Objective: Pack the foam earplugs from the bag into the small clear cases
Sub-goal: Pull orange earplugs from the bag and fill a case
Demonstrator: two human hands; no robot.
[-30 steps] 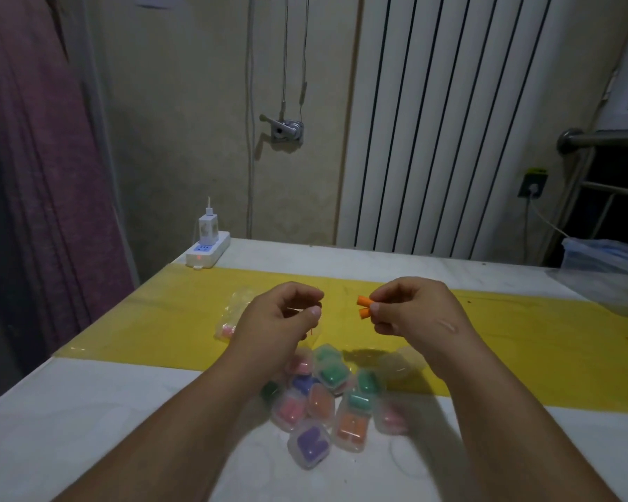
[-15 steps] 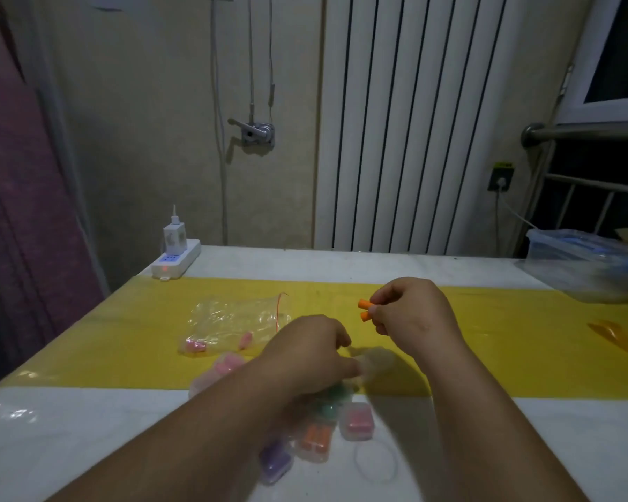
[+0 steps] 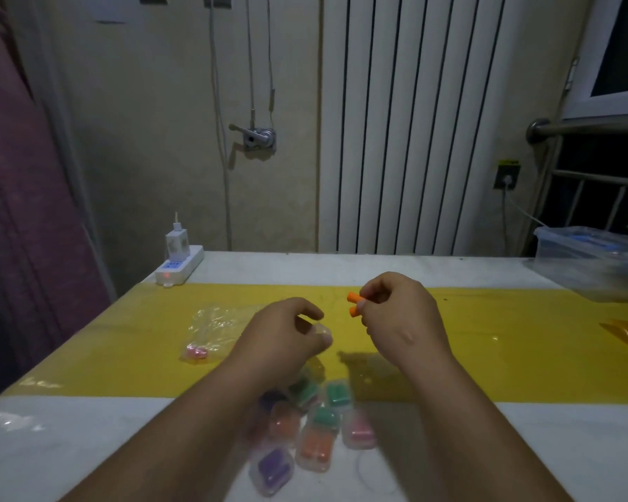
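Here, over the table point(image 3: 87, 447), your right hand point(image 3: 399, 317) pinches two orange earplugs point(image 3: 354, 303) between thumb and fingertips, one above the other, their ends pointing left. It is raised above the yellow strip point(image 3: 522, 338) that runs across the white top. Your left hand point(image 3: 283, 335) hovers just beside it and a little lower, with its fingers curled round a small, pale, see-through piece. This appears to be a clear case point(image 3: 318, 329), though blur hides its shape.

The bag point(image 3: 214, 326) lies crumpled on the yellow strip to the left of that hand, with a few pink earplugs point(image 3: 196, 353) gathered in its near corner. Between your forearms, a cluster of filled cases point(image 3: 314, 449) sits at the near edge of the strip and on the white surface, showing green, orange, pink and purple plugs through their lids.

At the far left corner a white power strip point(image 3: 178, 268) with a red light carries a plugged-in charger point(image 3: 176, 244). A clear storage box point(image 3: 595, 262) stands at the far right. On the wall beside the white radiator point(image 3: 432, 121), a socket point(image 3: 507, 177) carries a yellow label too small to read, and no other writing is legible.
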